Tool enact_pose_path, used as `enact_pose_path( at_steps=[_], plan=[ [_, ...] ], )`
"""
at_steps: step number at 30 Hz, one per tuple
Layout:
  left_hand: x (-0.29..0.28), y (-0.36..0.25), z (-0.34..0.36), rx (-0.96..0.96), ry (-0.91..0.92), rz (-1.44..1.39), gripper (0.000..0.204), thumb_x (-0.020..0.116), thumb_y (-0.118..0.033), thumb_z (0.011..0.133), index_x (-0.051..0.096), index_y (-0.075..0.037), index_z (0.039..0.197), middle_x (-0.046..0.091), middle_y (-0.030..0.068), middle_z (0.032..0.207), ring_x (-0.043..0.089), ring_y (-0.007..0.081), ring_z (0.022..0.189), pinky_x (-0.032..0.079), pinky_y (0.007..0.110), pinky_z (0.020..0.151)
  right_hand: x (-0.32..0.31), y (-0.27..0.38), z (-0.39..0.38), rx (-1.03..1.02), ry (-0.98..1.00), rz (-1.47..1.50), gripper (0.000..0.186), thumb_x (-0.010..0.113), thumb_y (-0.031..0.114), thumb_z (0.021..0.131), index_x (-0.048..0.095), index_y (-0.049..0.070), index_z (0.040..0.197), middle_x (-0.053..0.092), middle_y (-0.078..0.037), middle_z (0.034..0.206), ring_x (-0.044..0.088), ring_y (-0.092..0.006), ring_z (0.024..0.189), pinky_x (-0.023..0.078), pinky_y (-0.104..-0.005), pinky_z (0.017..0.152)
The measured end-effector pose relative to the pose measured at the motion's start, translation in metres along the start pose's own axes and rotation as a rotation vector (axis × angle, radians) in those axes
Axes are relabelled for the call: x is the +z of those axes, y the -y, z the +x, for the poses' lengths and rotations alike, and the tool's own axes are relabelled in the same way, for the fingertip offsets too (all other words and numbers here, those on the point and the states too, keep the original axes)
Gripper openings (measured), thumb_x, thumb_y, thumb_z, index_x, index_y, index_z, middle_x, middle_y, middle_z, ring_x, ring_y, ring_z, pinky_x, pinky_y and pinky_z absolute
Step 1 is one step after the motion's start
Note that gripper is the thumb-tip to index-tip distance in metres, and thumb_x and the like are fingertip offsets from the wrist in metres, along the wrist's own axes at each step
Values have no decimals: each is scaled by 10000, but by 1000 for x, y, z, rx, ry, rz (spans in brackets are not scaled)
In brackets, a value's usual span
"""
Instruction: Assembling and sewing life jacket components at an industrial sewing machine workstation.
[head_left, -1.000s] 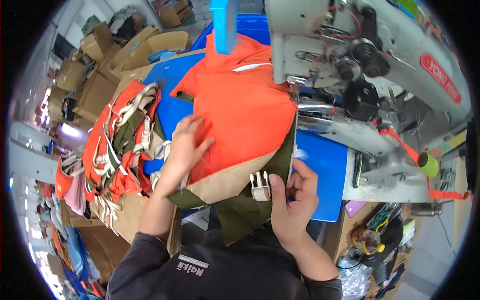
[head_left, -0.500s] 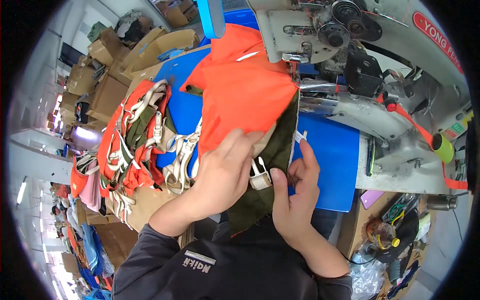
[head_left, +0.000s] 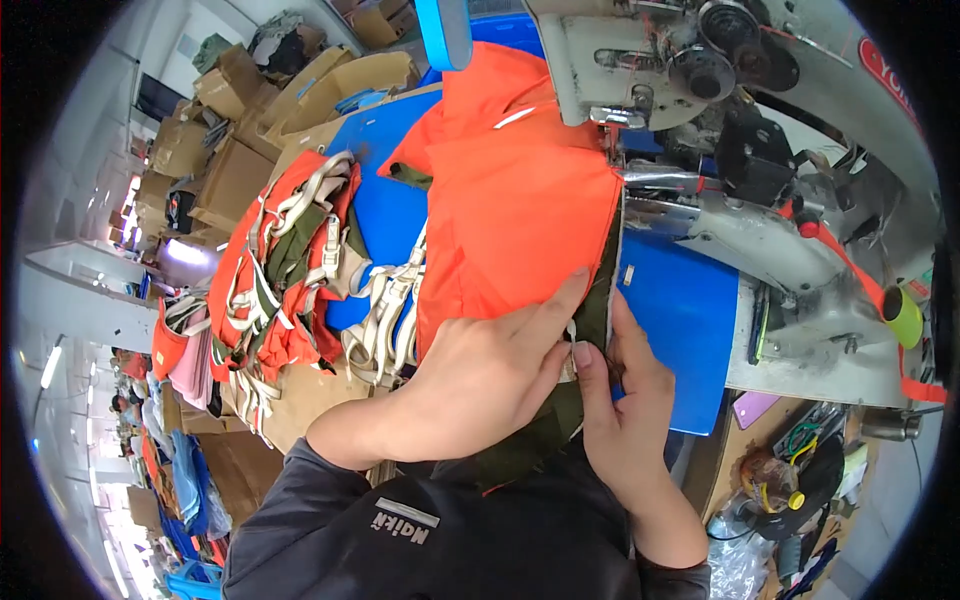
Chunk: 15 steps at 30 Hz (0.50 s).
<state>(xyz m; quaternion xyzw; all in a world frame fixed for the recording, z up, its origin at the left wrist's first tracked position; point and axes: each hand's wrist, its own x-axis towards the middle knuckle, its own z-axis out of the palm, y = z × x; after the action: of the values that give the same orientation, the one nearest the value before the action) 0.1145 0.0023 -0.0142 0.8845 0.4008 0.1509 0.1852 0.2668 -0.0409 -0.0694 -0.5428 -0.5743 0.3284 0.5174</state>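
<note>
An orange fabric piece with a dark green underside lies under the sewing machine's needle area. My left hand rests on its lower part, fingers stretched toward the right edge. My right hand grips that edge where the green fabric shows, thumb on top and fingers behind. Between the hands, a white buckle is mostly hidden by my fingers; only a bit of it and its webbing shows.
A blue work surface spreads beneath the machine arm. To the left lies a heap of orange pieces with cream straps. Cardboard boxes stand farther back. A bottle and tools sit at lower right.
My left hand has moved right and now covers most of the white buckle, which showed plainly before. The orange edge has folded over more of the green. The whole view has shifted slightly.
</note>
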Motion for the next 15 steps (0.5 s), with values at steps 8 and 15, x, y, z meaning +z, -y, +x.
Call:
enact_pose_path(
  at_steps=[8,15],
  plan=[
    [5,26,0,-232,117,-1037,549,514,18,972,333,14,1490,555,54,1318,488,67,1151,414,236,971,5,-4,2,-59,16,94,477,592,21,929,456,-89,1373,558,-121,752,505,-107,620,417,-254,556],
    [10,27,2,-146,53,-1121,584,532,52,955,317,13,1496,554,81,1339,534,91,1159,437,228,939,-1,-11,-2,55,43,213,459,594,21,928,484,-72,1363,521,-34,724,427,-68,621,362,-231,572]
  ],
)
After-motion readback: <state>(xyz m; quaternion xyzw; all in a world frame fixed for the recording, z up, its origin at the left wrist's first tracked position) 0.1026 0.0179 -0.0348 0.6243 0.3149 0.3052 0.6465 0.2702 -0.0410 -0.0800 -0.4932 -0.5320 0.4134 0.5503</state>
